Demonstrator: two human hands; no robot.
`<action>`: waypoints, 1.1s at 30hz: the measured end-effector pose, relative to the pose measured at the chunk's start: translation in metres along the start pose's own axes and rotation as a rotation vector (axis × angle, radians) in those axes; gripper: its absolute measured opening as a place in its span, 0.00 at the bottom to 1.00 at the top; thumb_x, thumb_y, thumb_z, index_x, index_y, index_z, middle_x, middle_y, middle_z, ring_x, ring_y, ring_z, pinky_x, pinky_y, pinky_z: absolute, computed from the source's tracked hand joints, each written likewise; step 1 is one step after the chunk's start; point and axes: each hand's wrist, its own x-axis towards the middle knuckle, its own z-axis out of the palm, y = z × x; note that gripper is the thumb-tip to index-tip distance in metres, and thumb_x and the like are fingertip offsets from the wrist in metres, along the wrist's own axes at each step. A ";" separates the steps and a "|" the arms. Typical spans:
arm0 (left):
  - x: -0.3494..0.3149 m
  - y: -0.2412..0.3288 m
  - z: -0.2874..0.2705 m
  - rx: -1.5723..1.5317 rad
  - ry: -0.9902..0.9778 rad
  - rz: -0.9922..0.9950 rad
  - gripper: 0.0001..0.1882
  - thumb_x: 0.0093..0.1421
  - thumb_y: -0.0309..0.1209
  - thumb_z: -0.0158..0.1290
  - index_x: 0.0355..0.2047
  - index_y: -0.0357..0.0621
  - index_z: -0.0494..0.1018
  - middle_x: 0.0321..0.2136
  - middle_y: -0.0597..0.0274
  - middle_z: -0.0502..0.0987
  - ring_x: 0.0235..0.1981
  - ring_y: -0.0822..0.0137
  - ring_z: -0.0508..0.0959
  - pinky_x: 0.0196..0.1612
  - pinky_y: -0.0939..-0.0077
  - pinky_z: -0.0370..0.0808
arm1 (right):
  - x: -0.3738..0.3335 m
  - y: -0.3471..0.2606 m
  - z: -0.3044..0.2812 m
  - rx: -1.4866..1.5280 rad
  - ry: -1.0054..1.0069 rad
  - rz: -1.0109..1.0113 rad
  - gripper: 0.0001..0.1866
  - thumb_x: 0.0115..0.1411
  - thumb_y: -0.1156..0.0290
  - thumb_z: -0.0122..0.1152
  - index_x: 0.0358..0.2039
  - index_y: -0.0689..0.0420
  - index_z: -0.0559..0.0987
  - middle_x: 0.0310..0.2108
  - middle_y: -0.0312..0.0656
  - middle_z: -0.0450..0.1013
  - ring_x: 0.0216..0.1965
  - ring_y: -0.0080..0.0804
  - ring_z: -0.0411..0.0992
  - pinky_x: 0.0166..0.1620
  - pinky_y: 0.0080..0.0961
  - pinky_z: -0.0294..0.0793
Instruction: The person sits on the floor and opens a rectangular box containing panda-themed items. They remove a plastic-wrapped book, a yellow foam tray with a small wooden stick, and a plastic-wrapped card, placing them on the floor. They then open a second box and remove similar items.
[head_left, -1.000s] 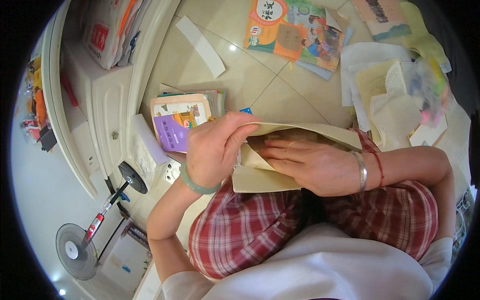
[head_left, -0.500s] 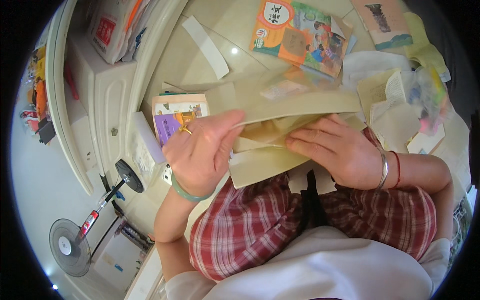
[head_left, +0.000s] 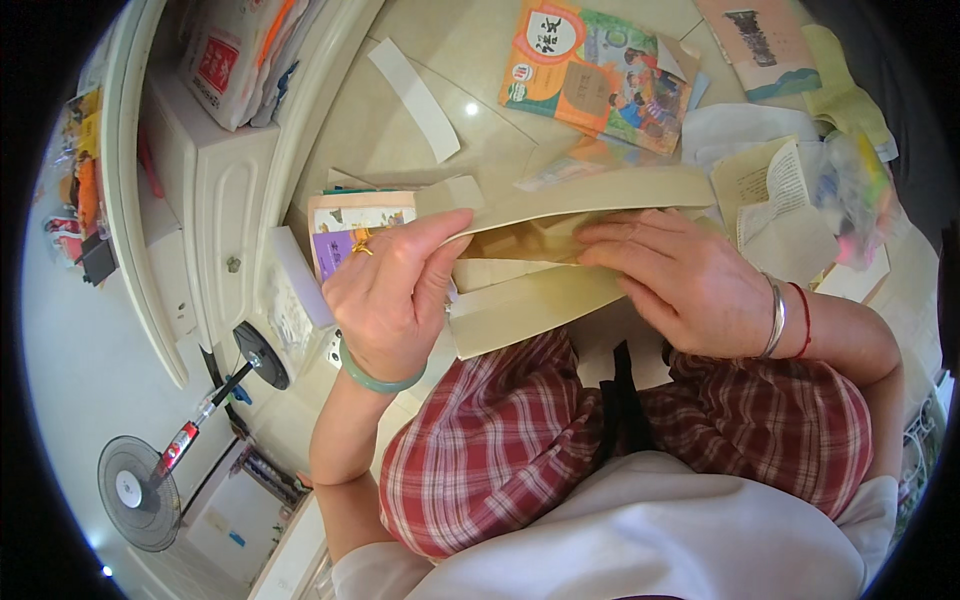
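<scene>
A folded cream paper piece (head_left: pixel 540 312) hangs above my lap, its layers parted like a pocket along the long side. My left hand (head_left: pixel 390 280) pinches its left end between thumb and fingers; a gold ring and a green bangle show on that arm. From the right, my right hand (head_left: pixel 685 275) grips the paper at its opening, fingers reaching over the inner layer. Its thumb is mostly hidden. A silver bracelet and a red cord circle the right wrist. The inside of the fold is shaded, and I cannot make out any contents.
Beyond the paper, an orange-and-green book (head_left: pixel 605 80) lies on the tiled floor near a white paper strip (head_left: pixel 415 100). Torn papers (head_left: pixel 770 190) and a clear plastic bag (head_left: pixel 855 200) lie right. Left are a purple-and-white booklet (head_left: pixel 350 225), a cabinet (head_left: pixel 230 200) and a fan (head_left: pixel 138 493).
The paper has shifted slightly up and left, and its upper flap has tilted. My right hand has moved a little higher, while my left still pinches the left end.
</scene>
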 end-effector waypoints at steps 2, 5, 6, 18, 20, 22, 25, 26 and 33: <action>-0.002 -0.002 -0.002 -0.021 -0.016 -0.021 0.07 0.54 0.24 0.59 0.35 0.44 0.78 0.26 0.63 0.80 0.20 0.69 0.75 0.23 0.78 0.69 | 0.002 -0.004 -0.004 0.036 -0.029 0.026 0.20 0.52 0.79 0.54 0.48 0.60 0.72 0.48 0.47 0.72 0.46 0.46 0.70 0.49 0.37 0.70; -0.002 -0.003 -0.003 -0.089 -0.024 -0.054 0.08 0.57 0.22 0.56 0.37 0.42 0.78 0.29 0.61 0.80 0.23 0.70 0.76 0.27 0.81 0.70 | 0.006 0.000 -0.006 0.084 0.001 0.011 0.19 0.53 0.78 0.55 0.48 0.60 0.72 0.48 0.48 0.72 0.45 0.48 0.71 0.47 0.39 0.72; 0.000 -0.004 -0.001 -0.130 -0.002 -0.077 0.07 0.55 0.22 0.57 0.36 0.41 0.78 0.29 0.60 0.80 0.25 0.67 0.77 0.28 0.80 0.72 | 0.008 0.004 -0.007 0.099 0.023 -0.004 0.19 0.54 0.77 0.55 0.48 0.60 0.72 0.47 0.49 0.72 0.44 0.49 0.72 0.46 0.39 0.72; 0.017 0.010 -0.005 -0.161 -0.002 0.071 0.12 0.43 0.36 0.67 0.27 0.49 0.77 0.57 0.44 0.67 0.53 0.49 0.71 0.50 0.63 0.70 | 0.031 0.031 -0.015 -0.236 0.228 0.032 0.18 0.52 0.75 0.61 0.45 0.59 0.72 0.30 0.47 0.74 0.35 0.49 0.74 0.39 0.39 0.73; 0.022 0.015 -0.008 -0.051 0.010 0.111 0.12 0.43 0.35 0.66 0.27 0.49 0.77 0.56 0.45 0.68 0.53 0.49 0.71 0.52 0.63 0.69 | 0.033 0.032 -0.020 -0.256 0.214 0.076 0.16 0.52 0.74 0.61 0.42 0.59 0.72 0.29 0.47 0.74 0.35 0.49 0.74 0.39 0.39 0.72; 0.025 0.020 -0.010 0.200 0.025 0.268 0.16 0.43 0.34 0.66 0.34 0.49 0.78 0.57 0.49 0.67 0.55 0.50 0.70 0.56 0.64 0.67 | 0.033 0.032 -0.023 -0.234 0.198 0.133 0.11 0.53 0.74 0.61 0.37 0.60 0.73 0.30 0.46 0.74 0.35 0.49 0.73 0.38 0.39 0.72; 0.038 0.043 0.002 0.271 -0.207 0.300 0.26 0.43 0.33 0.61 0.46 0.47 0.74 0.56 0.51 0.69 0.54 0.56 0.71 0.57 0.65 0.66 | 0.038 0.034 -0.028 0.010 0.124 0.080 0.08 0.54 0.75 0.59 0.35 0.60 0.74 0.31 0.45 0.76 0.35 0.50 0.73 0.37 0.40 0.72; 0.041 0.055 0.009 0.254 -0.329 0.265 0.30 0.44 0.33 0.59 0.51 0.46 0.72 0.55 0.51 0.70 0.54 0.58 0.72 0.56 0.65 0.65 | 0.041 0.036 -0.030 -0.012 0.118 0.089 0.08 0.54 0.75 0.58 0.36 0.59 0.75 0.32 0.46 0.76 0.36 0.50 0.73 0.37 0.39 0.73; 0.067 0.035 0.052 0.551 -0.106 0.352 0.23 0.50 0.29 0.51 0.49 0.44 0.70 0.37 0.62 0.72 0.28 0.69 0.74 0.33 0.75 0.68 | 0.033 0.052 -0.025 0.138 0.494 0.089 0.11 0.53 0.80 0.60 0.38 0.56 0.79 0.35 0.40 0.77 0.33 0.39 0.75 0.37 0.28 0.75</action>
